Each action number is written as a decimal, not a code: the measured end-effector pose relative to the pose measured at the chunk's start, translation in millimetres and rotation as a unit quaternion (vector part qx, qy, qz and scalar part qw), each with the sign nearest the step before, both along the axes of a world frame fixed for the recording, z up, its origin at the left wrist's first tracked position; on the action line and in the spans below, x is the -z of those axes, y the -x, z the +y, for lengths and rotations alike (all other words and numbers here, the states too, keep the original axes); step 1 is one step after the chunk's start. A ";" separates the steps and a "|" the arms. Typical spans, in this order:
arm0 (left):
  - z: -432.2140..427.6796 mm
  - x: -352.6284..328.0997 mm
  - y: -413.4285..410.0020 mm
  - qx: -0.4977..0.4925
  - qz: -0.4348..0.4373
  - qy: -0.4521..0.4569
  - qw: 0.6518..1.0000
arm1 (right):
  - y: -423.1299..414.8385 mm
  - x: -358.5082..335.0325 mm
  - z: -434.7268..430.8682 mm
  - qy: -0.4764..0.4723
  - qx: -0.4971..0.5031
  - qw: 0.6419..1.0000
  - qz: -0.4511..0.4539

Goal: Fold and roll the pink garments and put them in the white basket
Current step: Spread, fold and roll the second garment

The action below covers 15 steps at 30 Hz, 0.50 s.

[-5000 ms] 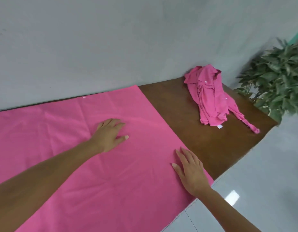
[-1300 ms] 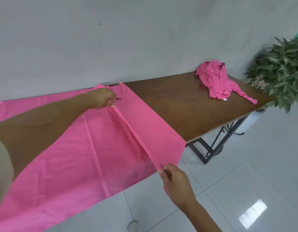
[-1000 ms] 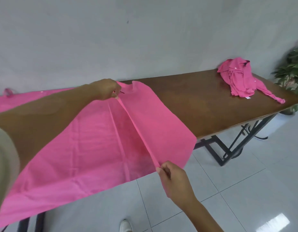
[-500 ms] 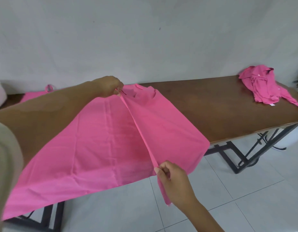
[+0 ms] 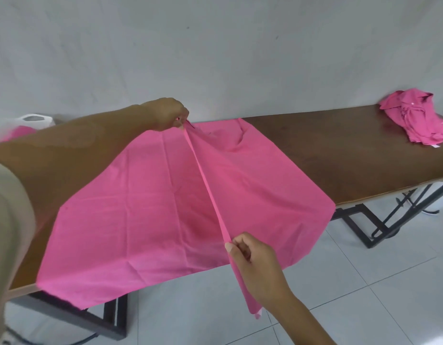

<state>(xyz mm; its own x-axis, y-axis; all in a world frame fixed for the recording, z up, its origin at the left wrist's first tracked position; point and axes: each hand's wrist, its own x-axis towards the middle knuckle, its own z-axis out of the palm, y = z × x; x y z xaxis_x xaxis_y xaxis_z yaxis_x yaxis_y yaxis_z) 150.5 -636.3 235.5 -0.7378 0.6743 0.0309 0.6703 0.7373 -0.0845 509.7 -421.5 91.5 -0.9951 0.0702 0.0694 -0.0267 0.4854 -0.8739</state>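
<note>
Nearest me, the person's right hand is out past the table edge, above the pale tiled floor. Its fingers pinch the near end of a raised fold in a large flat pink cloth garment. That garment lies spread on the long brown wooden table, with its near edge drooping over the side. The fold runs taut to the left hand by the grey wall, whose fingers pinch the far end.

I count two hands and two garments on the tabletop. The second is a crumpled pink garment well apart at the right end, partly cut off by the frame.

One white basket stands at the far left end, half hidden behind the left forearm. A pink mass shows against it, but it is too blurred to tell whether it lies inside.
</note>
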 end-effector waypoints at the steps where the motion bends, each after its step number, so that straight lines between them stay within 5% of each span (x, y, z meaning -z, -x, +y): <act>1: -8.1 -0.9 -0.1 0.002 0.002 0.001 1.000 | -0.3 -0.4 -9.7 0.001 0.001 1.000 0.001; 15: -127.6 -9.3 -5.9 -0.004 0.030 0.012 0.999 | 9.7 -9.3 -139.2 -0.009 -0.057 0.998 0.019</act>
<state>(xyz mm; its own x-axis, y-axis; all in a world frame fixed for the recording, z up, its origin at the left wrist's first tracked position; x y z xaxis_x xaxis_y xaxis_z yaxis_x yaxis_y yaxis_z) 156.4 -763.9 244.8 -0.7399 0.6701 0.0588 0.6583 0.7393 -0.1417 500.0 -560.6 100.8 -0.9932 -0.0445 0.1075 -0.1154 0.4927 -0.8625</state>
